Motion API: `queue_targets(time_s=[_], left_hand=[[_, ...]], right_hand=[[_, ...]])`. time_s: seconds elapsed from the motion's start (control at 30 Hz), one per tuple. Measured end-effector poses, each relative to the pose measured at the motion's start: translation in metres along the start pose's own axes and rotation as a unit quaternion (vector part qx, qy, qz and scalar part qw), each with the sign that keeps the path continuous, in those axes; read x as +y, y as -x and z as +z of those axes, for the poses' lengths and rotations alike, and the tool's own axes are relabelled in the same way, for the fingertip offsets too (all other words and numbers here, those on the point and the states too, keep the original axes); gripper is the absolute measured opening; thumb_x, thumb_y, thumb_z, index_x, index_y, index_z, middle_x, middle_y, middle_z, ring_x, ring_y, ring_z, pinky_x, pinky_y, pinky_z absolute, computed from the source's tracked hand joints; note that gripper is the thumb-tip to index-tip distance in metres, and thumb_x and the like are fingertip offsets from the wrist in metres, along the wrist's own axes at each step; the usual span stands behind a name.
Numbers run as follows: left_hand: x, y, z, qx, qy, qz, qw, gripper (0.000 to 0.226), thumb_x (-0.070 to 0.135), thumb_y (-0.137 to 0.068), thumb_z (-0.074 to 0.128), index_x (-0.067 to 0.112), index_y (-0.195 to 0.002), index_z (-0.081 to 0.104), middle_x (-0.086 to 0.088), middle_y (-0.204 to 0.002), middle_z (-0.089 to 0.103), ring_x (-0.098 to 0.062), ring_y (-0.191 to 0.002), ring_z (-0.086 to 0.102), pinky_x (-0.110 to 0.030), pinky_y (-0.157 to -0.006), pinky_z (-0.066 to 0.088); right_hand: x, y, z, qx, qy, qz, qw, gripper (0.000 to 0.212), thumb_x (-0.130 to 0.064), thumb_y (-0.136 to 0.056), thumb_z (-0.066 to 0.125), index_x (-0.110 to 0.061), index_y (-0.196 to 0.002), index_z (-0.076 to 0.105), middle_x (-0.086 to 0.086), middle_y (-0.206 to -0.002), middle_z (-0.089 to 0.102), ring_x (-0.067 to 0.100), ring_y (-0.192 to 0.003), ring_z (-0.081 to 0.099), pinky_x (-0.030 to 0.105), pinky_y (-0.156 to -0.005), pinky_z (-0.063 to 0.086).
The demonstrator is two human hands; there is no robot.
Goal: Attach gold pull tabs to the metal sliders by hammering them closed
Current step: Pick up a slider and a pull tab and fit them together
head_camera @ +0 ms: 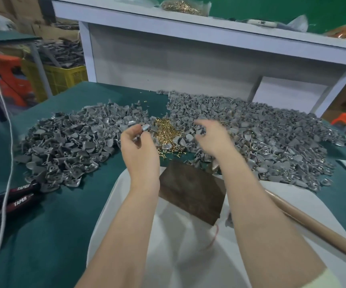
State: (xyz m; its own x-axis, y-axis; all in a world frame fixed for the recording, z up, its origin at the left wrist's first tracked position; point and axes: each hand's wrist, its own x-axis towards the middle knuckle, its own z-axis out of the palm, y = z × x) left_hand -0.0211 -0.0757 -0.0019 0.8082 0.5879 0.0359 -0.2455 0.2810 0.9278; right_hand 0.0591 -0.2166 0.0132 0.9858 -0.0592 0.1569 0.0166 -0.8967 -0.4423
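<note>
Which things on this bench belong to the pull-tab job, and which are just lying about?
In the job: grey slider piles, gold tabs, wooden block, the slider pinched in the left hand.
Lying about: black-handled tools, white cord, yellow crate.

The slider (145, 128) in the grip of the left hand (139, 146) is dull grey metal. It is matt like the heaped sliders (64, 146) on either side of the grip, a few of which show brighter, polished faces. Just beyond the grip, the gold pull tabs (165, 129) look glossy and brassy. Nearer than the grip, the block (190, 196) is dark, smooth wood lying on white cloth (178, 246). The surface (43, 235) is covered in matt green, felt-like cloth.
</note>
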Motion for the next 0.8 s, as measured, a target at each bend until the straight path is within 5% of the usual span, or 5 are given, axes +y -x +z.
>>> queue_targets(time_s=[0.07, 0.3, 0.5, 0.67, 0.8], left_hand=[[0.000, 0.000, 0.000, 0.008, 0.009, -0.007, 1.000, 0.019, 0.011, -0.094, 0.046, 0.028, -0.101, 0.052, 0.016, -0.095, 0.053, 0.005, -0.080, 0.052, -0.010, -0.062, 0.042], [0.000, 0.000, 0.000, 0.005, 0.021, -0.020, 1.000, 0.023, 0.013, -0.093, 0.047, 0.035, -0.091, 0.050, 0.014, -0.096, 0.052, 0.007, -0.074, 0.052, -0.005, -0.057, 0.041], [0.004, 0.002, -0.002, 0.007, 0.027, -0.022, 0.999, 0.023, 0.011, -0.093, 0.047, 0.033, -0.091, 0.052, 0.010, -0.096, 0.052, 0.002, -0.075, 0.051, -0.001, -0.052, 0.039], [0.004, 0.002, -0.001, 0.011, 0.030, -0.023, 0.999, 0.025, 0.010, -0.092, 0.046, 0.034, -0.091, 0.051, 0.004, -0.103, 0.053, -0.006, -0.080, 0.051, -0.008, -0.055, 0.041], [0.004, 0.004, 0.001, 0.007, 0.028, -0.021, 0.999, 0.024, 0.010, -0.092, 0.046, 0.033, -0.091, 0.053, 0.009, -0.098, 0.052, -0.001, -0.077, 0.051, -0.002, -0.049, 0.037]], right_hand=[[-0.012, 0.002, 0.013, -0.054, 0.015, -0.058, 0.997, 0.032, -0.015, -0.092, 0.055, -0.024, -0.123, 0.061, 0.006, -0.130, 0.057, 0.017, -0.090, 0.061, 0.028, -0.076, 0.050], [-0.035, -0.010, 0.048, -0.107, 0.138, -0.041, 0.984, 0.032, -0.005, -0.085, 0.054, -0.016, -0.113, 0.065, 0.008, -0.120, 0.063, 0.029, -0.108, 0.059, 0.038, -0.093, 0.049], [-0.021, -0.010, 0.027, -0.023, -0.143, -0.001, 0.990, 0.013, -0.011, -0.092, 0.055, -0.023, -0.096, 0.059, -0.005, -0.099, 0.065, 0.000, -0.062, 0.060, 0.016, -0.050, 0.046], [0.015, -0.020, -0.024, 0.187, -0.283, 0.141, 0.930, 0.050, -0.001, -0.091, 0.051, -0.022, -0.136, 0.044, 0.008, -0.136, 0.047, 0.014, -0.094, 0.059, 0.026, -0.074, 0.053], [0.001, -0.013, -0.011, 0.088, -0.136, 0.064, 0.985, 0.067, 0.002, -0.088, 0.052, -0.033, -0.143, 0.035, 0.007, -0.156, 0.016, 0.017, -0.109, 0.050, 0.032, -0.084, 0.055]])
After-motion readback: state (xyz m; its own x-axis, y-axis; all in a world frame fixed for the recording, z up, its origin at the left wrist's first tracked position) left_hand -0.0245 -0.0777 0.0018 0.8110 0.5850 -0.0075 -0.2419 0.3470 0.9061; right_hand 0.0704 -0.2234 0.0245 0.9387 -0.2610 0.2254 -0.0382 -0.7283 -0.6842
